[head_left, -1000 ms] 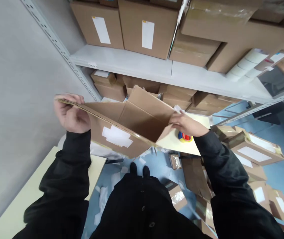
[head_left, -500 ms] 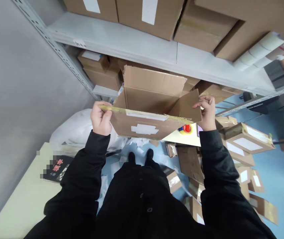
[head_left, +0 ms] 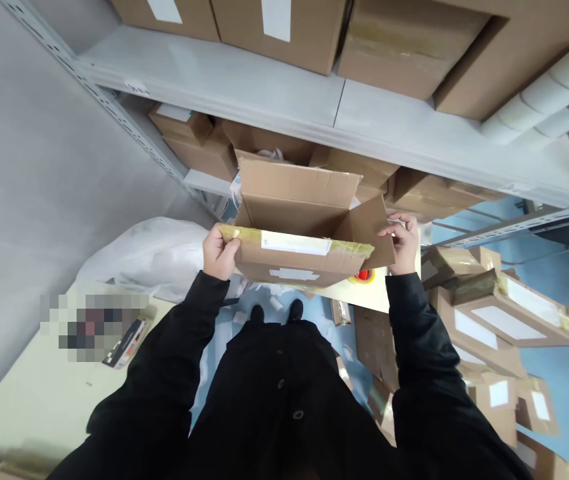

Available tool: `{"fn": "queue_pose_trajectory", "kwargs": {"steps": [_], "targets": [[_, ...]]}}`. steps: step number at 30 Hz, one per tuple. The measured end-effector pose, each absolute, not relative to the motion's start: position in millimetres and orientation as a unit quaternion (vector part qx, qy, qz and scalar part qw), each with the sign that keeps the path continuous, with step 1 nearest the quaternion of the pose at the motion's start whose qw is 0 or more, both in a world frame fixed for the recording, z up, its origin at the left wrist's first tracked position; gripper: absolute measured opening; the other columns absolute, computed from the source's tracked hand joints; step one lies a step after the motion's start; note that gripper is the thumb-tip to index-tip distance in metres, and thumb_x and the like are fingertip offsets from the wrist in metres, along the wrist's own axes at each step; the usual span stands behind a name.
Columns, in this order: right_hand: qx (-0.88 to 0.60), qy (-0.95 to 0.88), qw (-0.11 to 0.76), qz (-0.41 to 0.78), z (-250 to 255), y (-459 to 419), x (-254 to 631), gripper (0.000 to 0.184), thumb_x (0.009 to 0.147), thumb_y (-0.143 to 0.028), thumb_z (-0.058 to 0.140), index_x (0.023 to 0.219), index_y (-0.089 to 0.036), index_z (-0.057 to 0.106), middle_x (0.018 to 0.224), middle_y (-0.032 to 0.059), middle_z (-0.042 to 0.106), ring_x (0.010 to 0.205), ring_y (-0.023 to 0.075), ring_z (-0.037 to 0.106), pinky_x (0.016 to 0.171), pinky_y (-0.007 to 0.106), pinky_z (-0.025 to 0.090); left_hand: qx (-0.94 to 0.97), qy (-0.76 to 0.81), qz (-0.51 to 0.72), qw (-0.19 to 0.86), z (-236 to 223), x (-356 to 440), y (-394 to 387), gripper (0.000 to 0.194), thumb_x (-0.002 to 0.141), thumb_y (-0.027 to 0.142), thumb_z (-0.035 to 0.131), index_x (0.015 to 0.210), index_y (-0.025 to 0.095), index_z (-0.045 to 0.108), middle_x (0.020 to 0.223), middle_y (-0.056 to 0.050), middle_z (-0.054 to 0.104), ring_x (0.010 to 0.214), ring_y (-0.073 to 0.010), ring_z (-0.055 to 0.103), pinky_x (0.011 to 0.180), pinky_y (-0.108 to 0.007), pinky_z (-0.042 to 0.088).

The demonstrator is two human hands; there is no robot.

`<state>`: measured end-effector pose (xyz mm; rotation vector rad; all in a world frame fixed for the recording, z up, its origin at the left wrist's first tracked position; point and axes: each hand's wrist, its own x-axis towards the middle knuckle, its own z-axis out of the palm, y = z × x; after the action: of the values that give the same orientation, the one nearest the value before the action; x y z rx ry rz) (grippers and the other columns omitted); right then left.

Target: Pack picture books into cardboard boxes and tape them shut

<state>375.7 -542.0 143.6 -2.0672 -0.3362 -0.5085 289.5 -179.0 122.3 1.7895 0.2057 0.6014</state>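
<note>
An opened cardboard box (head_left: 294, 260) is held up in front of me, its flaps standing apart and its front edge lined with yellowish tape and a white label. My left hand (head_left: 220, 253) pinches the left end of the taped front flap, thumb on the near side. At the right, my right hand (head_left: 402, 241) grips the box's side flap, fingers curled over its edge. The inside of the box is shaded, and its bottom cannot be seen. Just below the box's right corner, a red and yellow tape roll (head_left: 364, 275) lies on a pale tabletop (head_left: 349, 293).
Grey shelving (head_left: 284, 100) with several cartons (head_left: 274, 33) and white rolls (head_left: 539, 100) spans the far side. On the left stand a white bag (head_left: 149, 253) and a pale table (head_left: 24, 387) with a printed box (head_left: 124, 343). Stacked parcels (head_left: 509, 313) fill the right.
The box has tipped so its taped front flap faces up more, and it sits slightly lower in view. Both hands keep hold; the left has shifted right and down. The view has turned slightly.
</note>
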Motion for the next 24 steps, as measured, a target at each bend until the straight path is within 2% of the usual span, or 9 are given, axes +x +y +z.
{"fn": "queue_pose_trajectory", "kwargs": {"steps": [4, 14, 20, 24], "targets": [[-0.819, -0.146, 0.500, -0.241, 135, -562, 386, 0.014, 0.071, -0.028, 0.066, 0.059, -0.021, 0.061, 0.099, 0.0065, 0.049, 0.097, 0.0232, 0.054, 0.076, 0.039, 0.049, 0.769, 0.089, 0.252, 0.580, 119, 300, -197, 0.009, 0.063, 0.022, 0.056, 0.070, 0.019, 0.051, 0.064, 0.003, 0.050, 0.060, -0.0117, 0.046, 0.058, -0.025, 0.039], [-0.785, -0.118, 0.568, -0.219, 120, -596, 370, 0.012, 0.073, -0.026, 0.066, 0.063, -0.020, 0.064, 0.100, 0.0037, 0.049, 0.094, 0.0188, 0.055, 0.081, 0.035, 0.047, 0.789, 0.030, 0.219, 0.573, 111, 351, -232, 0.011, 0.062, 0.024, 0.055, 0.071, 0.017, 0.054, 0.064, 0.003, 0.054, 0.059, -0.0109, 0.048, 0.058, -0.023, 0.039], [-0.768, -0.102, 0.583, -0.245, 112, -580, 359, 0.010, 0.072, -0.025, 0.064, 0.063, -0.021, 0.062, 0.097, 0.0030, 0.048, 0.092, 0.0185, 0.054, 0.079, 0.034, 0.048, 0.834, 0.030, 0.238, 0.496, 102, 344, -200, 0.013, 0.064, 0.025, 0.054, 0.074, 0.018, 0.054, 0.065, 0.002, 0.055, 0.061, -0.0127, 0.050, 0.059, -0.025, 0.040], [-0.769, -0.074, 0.582, -0.254, 109, -558, 355, 0.007, 0.073, -0.025, 0.060, 0.067, -0.022, 0.062, 0.096, 0.0033, 0.047, 0.093, 0.0203, 0.054, 0.080, 0.036, 0.048, 0.874, 0.060, 0.261, 0.406, 105, 323, -178, 0.026, 0.065, 0.025, 0.053, 0.089, 0.016, 0.056, 0.078, -0.002, 0.059, 0.070, -0.0165, 0.056, 0.066, -0.029, 0.045]]}}
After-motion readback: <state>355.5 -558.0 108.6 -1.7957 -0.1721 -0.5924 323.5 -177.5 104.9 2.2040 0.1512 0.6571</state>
